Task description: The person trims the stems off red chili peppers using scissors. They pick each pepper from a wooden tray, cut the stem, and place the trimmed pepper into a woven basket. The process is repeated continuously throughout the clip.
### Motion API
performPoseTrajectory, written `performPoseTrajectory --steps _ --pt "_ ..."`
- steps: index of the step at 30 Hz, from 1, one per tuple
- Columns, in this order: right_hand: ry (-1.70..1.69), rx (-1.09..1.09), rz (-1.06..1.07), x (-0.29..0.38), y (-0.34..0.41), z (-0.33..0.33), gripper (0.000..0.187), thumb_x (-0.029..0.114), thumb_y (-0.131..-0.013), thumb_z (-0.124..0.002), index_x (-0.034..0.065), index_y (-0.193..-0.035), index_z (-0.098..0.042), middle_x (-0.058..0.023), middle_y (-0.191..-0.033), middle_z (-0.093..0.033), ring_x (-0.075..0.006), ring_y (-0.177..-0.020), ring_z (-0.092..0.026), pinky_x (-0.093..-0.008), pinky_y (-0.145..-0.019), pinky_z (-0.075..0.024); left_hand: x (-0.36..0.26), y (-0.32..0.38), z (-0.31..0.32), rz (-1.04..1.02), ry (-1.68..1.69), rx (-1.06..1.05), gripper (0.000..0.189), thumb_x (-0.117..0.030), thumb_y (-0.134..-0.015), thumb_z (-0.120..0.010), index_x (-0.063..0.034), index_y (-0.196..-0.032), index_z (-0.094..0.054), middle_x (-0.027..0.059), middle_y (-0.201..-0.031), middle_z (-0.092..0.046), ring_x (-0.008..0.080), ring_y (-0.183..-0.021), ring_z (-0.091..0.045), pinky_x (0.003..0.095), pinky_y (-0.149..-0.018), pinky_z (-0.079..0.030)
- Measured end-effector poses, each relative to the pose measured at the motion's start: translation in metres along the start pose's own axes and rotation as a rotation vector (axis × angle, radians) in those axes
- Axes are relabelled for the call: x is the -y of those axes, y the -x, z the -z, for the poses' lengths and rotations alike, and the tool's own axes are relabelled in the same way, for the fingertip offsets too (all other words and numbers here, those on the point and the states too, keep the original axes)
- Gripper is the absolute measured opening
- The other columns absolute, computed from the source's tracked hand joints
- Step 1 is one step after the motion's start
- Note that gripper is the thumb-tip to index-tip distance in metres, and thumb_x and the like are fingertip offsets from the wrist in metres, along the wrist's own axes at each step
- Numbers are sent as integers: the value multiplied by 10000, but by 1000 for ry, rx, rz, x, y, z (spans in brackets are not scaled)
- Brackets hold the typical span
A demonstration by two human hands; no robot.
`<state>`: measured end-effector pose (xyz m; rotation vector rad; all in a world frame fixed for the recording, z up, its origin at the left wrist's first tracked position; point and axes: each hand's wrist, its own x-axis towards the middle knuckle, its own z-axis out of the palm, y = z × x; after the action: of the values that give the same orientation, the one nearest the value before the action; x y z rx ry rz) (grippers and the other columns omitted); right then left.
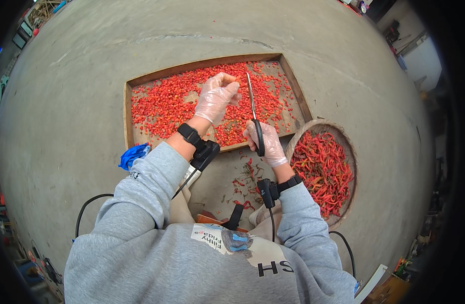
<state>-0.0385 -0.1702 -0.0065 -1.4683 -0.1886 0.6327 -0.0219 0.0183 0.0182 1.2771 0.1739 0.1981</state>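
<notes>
My left hand (217, 98), in a clear plastic glove, is raised over a shallow wooden tray (297, 89) with thumb and fingertips pinched together; a small reddish bit, perhaps a piece of chili, shows at the fingertips. Beside it my right hand (268, 142), gloved alike, grips the black handle of a pair of scissors (252, 97). The blades point away from me and look closed. Many cut red chili pieces (171, 102) are spread across the tray. A round woven basket (355, 167) of whole red chilies (323, 171) stands to the right, close to the tray's near right corner.
Chili stems and scraps (249, 171) lie on the concrete floor (80, 125) between my feet and the tray. A crumpled blue plastic item (133, 155) is by the tray's near left corner. Black cables run from the devices strapped to both wrists. Assorted objects line the room's edges.
</notes>
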Motion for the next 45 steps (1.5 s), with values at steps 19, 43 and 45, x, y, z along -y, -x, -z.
performPoseTrajectory --steps 19,43,45 --pt "164 74 -13 -4 -4 3 444 477 -908 -540 40 -841 -573 22 -614 -476 -61 -547 -434 -207 -500 -349 0 0 0 25 63 47 144 -122 -854 -628 -16 -937 -577 59 -781 -603 139 -673 -624 279 -569 -555" --pt "60 65 89 -8 -3 4 324 379 -907 -581 56 -898 -566 20 -693 -521 -45 -542 -433 -188 -488 -345 3 3 -4 56 135 111 207 -185 -848 -661 -47 -943 -540 49 -815 -609 155 -718 -656 284 -611 -562" --pt "71 46 36 -6 -1 5 330 379 -907 -581 49 -906 -576 3 -716 -559 -48 -532 -454 -189 -478 -360 3 2 -4 72 160 72 180 -157 -851 -648 -41 -936 -540 48 -781 -595 148 -675 -641 283 -564 -567"
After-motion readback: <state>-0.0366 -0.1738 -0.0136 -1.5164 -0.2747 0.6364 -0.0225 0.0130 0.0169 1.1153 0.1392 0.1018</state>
